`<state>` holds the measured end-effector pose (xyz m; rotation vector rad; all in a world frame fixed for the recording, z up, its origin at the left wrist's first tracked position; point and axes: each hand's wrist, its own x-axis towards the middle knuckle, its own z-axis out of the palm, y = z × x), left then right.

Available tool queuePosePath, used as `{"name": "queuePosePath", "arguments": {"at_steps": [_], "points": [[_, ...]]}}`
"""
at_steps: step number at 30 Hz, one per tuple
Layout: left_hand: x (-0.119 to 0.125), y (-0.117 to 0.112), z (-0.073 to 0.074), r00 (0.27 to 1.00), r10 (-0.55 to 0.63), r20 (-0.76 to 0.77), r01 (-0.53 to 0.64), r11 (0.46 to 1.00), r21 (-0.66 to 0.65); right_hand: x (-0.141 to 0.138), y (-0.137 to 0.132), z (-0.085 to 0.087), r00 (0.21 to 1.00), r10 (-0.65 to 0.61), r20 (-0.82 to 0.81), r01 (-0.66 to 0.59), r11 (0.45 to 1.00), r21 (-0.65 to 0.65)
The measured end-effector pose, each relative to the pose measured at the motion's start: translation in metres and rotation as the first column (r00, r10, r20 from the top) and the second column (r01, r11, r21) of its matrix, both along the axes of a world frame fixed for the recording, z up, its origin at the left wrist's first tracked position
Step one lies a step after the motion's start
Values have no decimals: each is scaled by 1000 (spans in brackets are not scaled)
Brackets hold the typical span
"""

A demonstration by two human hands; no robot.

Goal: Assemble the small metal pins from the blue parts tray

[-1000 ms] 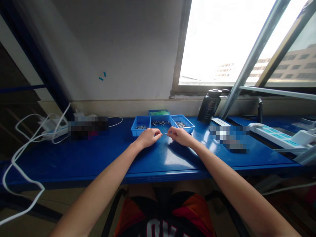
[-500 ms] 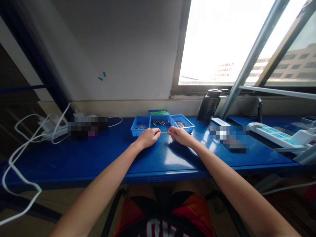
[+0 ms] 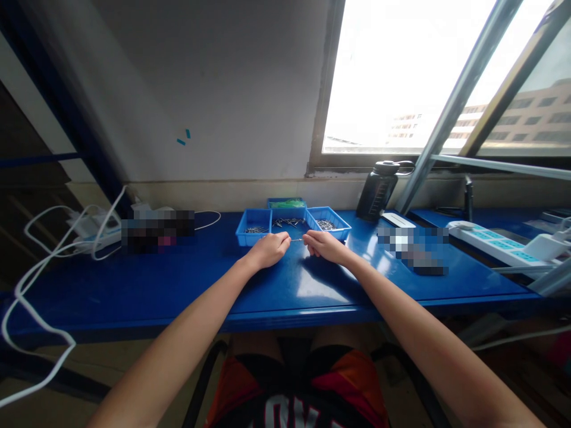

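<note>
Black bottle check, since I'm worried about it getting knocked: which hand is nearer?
Right. The right hand is in front and left of the black bottle; the left hand is farther left.

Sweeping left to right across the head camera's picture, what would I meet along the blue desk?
White cables → left hand → thin piece → right hand → black bottle → white power strip.

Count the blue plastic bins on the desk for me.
3 clearly visible: the left bin, the right bin, and the rear bin between and behind them. A fourth may be hidden under the metal parts in the middle.
</note>
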<state>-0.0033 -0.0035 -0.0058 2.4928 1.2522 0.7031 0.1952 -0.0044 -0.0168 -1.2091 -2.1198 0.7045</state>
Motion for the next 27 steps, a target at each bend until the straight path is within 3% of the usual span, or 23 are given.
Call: {"name": "queuePosePath", "arguments": {"at_steps": [15, 27], "points": [[-3, 5, 0, 998, -45, -36, 48, 997, 67, 4, 5, -7, 998, 19, 55, -28, 985, 168], [-3, 8, -1, 999, -47, 0, 47, 997, 64, 2, 2, -3, 996, -4, 84, -22, 950, 311]]}}
